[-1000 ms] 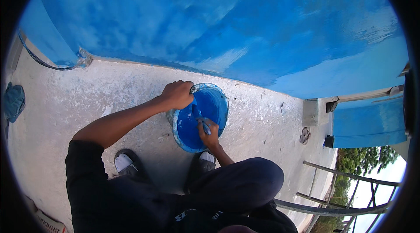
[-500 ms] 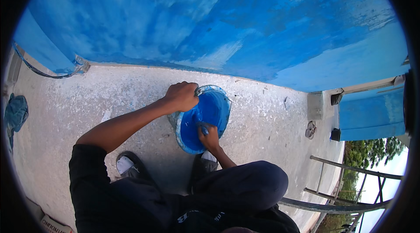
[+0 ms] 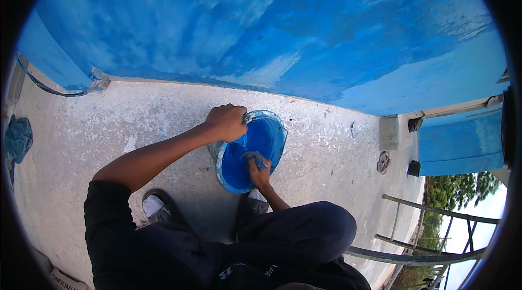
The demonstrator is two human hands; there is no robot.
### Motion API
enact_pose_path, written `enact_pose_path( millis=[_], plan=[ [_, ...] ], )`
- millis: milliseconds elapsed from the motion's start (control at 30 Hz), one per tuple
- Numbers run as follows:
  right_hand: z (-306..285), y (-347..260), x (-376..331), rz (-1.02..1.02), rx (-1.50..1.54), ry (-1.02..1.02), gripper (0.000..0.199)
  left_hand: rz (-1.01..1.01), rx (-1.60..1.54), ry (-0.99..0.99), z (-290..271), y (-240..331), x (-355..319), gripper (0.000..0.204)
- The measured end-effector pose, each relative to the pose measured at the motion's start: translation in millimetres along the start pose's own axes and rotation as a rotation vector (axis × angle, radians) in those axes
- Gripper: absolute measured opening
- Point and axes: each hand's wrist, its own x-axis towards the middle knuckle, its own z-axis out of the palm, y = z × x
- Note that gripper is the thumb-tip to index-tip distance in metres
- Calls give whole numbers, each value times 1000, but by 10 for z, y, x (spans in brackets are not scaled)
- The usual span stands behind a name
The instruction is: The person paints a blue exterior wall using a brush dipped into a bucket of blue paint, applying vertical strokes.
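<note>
A bucket [image 3: 222,166] of blue paint stands tilted on the floor in front of my feet, its rim smeared with paint. My left hand [image 3: 227,122] is closed on the far left part of that rim. Inside the bucket's mouth, my right hand [image 3: 260,172] is closed round a paint-covered tool that looks like a paintbrush [image 3: 252,155]. Its lower end is hard to make out against the blue paint. Blue paint marks the fingers of my right hand.
A wall [image 3: 217,29] streaked in several blues rises beyond the bucket. Paint flecks cover the concrete floor [image 3: 321,143]. At right are a low concrete block [image 3: 389,133], a sandal [image 3: 383,162] and a metal railing [image 3: 429,209]. A dark cloth [image 3: 18,140] lies at far left.
My right hand has shifted slightly inside the bucket, and the brush-like tool has swung to point more to the left. My left hand keeps its hold on the rim.
</note>
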Motion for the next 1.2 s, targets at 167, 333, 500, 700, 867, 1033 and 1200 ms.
enact_pose_path(
  millis=[167,333,500,700,867,1033,1200],
  plan=[
    [10,-77,16,-78,33,115,17,26,11,51,37,-39,-16,53],
    [19,56,101,-272,-123,-141,15,-10,-20,11,12,-27,-2,53],
    [-13,-79,102,-130,-82,-274,17,25,-31,95,69,-100,-23,44],
    [21,-20,96,-202,-53,-227,17,13,-38,67,72,-74,-2,51],
    [102,66,-37,-260,-63,82,14,131,-5,59,152,56,-13,37],
    [144,166,-40,-387,-236,-30,15,213,-9,128,239,92,12,30],
    [61,73,29,-413,-161,-135,19,88,19,-3,179,133,-23,52]
  ],
)
